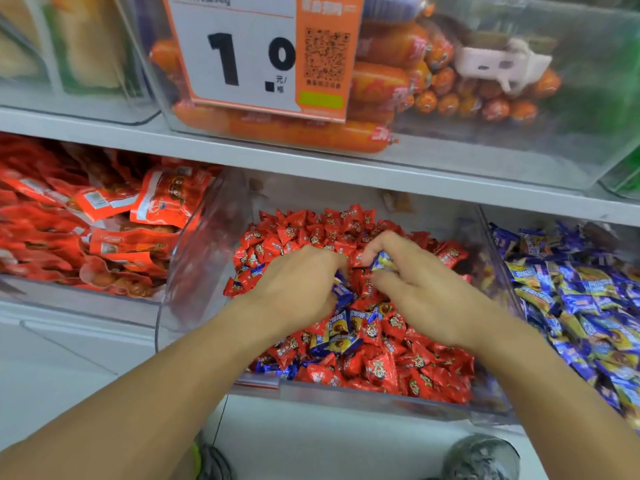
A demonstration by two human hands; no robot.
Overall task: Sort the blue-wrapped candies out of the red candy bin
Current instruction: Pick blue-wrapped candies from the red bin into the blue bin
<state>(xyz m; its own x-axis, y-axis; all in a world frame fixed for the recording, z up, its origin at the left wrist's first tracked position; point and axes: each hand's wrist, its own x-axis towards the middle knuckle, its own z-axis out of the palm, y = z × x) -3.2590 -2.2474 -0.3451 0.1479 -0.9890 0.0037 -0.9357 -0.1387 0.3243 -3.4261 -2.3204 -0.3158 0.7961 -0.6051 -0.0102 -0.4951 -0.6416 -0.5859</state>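
A clear plastic bin (pixel 194 271) on the lower shelf holds a heap of red-wrapped candies (pixel 381 368) with several blue-wrapped candies (pixel 341 332) mixed in near the middle and front. Both hands are inside this bin. My left hand (pixel 298 289) curls its fingers round a blue-wrapped candy (pixel 342 292) at its fingertips. My right hand (pixel 415 282) pinches another blue and yellow candy (pixel 382 262) between thumb and fingers. More blue candies (pixel 273 368) lie at the bin's front left.
To the right stands a bin of blue and yellow wrapped candies (pixel 575 299). Left of the red bin lies a bin of red snack packets (pixel 104 220). The shelf above carries orange sausages (pixel 381 84) behind a price tag (pixel 249 53). Shoes (pixel 481 459) show on the floor.
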